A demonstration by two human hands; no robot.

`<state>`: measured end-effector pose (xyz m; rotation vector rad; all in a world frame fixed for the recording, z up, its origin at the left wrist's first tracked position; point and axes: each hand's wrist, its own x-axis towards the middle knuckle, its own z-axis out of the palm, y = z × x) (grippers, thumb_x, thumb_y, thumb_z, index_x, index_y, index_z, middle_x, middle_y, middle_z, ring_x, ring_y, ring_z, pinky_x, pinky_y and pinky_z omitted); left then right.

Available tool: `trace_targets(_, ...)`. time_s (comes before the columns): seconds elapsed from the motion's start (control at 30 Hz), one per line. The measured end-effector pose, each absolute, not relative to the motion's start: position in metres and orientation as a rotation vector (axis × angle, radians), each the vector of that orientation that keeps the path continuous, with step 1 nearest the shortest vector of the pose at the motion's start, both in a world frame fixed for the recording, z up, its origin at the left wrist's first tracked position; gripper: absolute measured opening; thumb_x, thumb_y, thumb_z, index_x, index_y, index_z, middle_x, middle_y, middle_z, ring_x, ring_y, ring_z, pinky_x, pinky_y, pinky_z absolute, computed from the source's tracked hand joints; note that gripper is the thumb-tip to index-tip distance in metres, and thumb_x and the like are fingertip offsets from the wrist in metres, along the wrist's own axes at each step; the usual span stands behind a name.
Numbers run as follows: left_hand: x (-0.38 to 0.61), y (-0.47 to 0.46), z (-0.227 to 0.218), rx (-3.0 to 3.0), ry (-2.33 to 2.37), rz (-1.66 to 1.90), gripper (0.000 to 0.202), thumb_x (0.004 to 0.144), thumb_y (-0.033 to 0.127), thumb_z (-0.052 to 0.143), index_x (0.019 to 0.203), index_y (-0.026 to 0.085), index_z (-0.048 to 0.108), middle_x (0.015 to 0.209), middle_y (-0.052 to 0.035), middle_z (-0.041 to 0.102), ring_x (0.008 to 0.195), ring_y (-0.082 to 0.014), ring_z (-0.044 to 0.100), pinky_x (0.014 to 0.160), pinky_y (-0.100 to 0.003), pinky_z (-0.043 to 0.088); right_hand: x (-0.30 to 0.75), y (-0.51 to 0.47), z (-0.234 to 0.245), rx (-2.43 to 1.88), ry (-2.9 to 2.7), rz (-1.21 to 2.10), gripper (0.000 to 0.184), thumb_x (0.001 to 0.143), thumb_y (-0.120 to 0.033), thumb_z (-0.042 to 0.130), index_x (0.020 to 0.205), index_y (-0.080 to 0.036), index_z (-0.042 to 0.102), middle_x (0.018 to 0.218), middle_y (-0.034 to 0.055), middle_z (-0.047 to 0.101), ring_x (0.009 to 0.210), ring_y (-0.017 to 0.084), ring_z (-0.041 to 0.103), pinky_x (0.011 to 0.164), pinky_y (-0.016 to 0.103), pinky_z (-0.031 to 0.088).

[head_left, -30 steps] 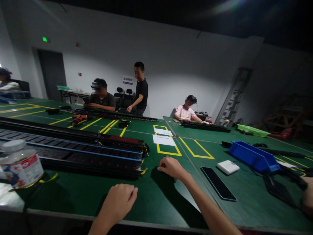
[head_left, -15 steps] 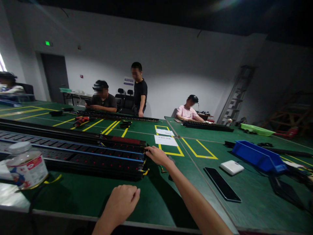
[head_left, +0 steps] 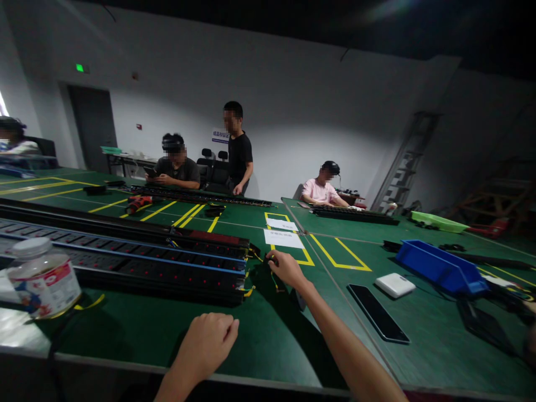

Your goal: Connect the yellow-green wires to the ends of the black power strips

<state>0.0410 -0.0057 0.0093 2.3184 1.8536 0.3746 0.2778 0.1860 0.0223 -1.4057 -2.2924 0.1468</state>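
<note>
My right hand (head_left: pixel 285 268) is beyond the end of a long black strip assembly (head_left: pixel 167 273) with rows of red dots and blue edging. Its thumb and forefinger pinch a thin yellow-green wire (head_left: pixel 256 254) near a small dark end piece, and the wire runs back to the assembly. More yellow wire ends (head_left: pixel 249 291) stick out of the same end. Closer to me, my left hand (head_left: pixel 207 340) rests on the green table (head_left: pixel 138 340) with its fingers curled into a loose fist; nothing shows in it.
A clear lidded jar (head_left: pixel 44 279) stands at the left. To the right lie a phone (head_left: pixel 377 312), a white box (head_left: pixel 395 285) and a blue bin (head_left: pixel 439 267). Paper sheets (head_left: pixel 283 238) and a red drill (head_left: pixel 138 204) are farther back. Several people are across the table.
My right hand has moved right, away from the assembly's end, and a yellow-green wire now stretches between them. My left hand has stayed almost still.
</note>
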Motion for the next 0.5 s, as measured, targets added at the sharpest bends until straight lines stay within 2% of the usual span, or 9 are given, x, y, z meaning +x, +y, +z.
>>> trace_targets(0.17, 0.041, -0.006, 0.011, 2.306, 1.863, 0.337, 0.045, 0.104, 0.033, 0.034, 0.076, 0.019, 0.066, 0.078, -0.0064, 0.072, 0.075, -0.0198, 0.068, 0.067, -0.029, 0.038, 0.304, 0.192, 0.010, -1.455, -2.096, 0.233, 0.026, 0.089, -0.025, 0.055, 0.111, -0.023, 0.069, 0.092, 0.0034, 0.074, 0.082, 0.020, 0.067, 0.069, 0.026, 0.041)
trace_targets(0.3, 0.040, -0.005, 0.009, 2.309, 1.865, 0.342, 0.046, 0.104, 0.034, 0.033, 0.077, 0.019, 0.067, 0.077, -0.0064, 0.071, 0.074, -0.0190, 0.068, 0.067, -0.029, 0.039, 0.326, 0.204, 0.000, -1.592, -1.948, 0.296, 0.034, 0.084, -0.023, 0.057, 0.117, -0.022, 0.067, 0.084, 0.0019, 0.073, 0.076, 0.019, 0.066, 0.063, 0.025, 0.040)
trace_targets(0.4, 0.040, -0.004, 0.007, 2.328, 1.866, 0.359, 0.048, 0.105, 0.034, 0.032, 0.075, 0.019, 0.067, 0.076, -0.0057, 0.071, 0.073, -0.0185, 0.067, 0.067, -0.029, 0.038, 0.340, 0.213, -0.008, -1.696, -1.905, 0.298, 0.039, 0.085, -0.021, 0.055, 0.122, -0.017, 0.066, 0.080, 0.0039, 0.072, 0.078, 0.020, 0.066, 0.066, 0.027, 0.040)
trace_targets(0.5, 0.040, -0.005, 0.007, 2.333, 1.871, 0.355, 0.047, 0.105, 0.033, 0.033, 0.073, 0.019, 0.065, 0.075, -0.0052, 0.071, 0.071, -0.0173, 0.065, 0.066, -0.028, 0.036, 0.348, 0.218, -0.014, -1.778, -1.878, 0.332, 0.038, 0.089, -0.025, 0.054, 0.124, -0.016, 0.067, 0.088, 0.0070, 0.073, 0.085, 0.022, 0.068, 0.071, 0.028, 0.043)
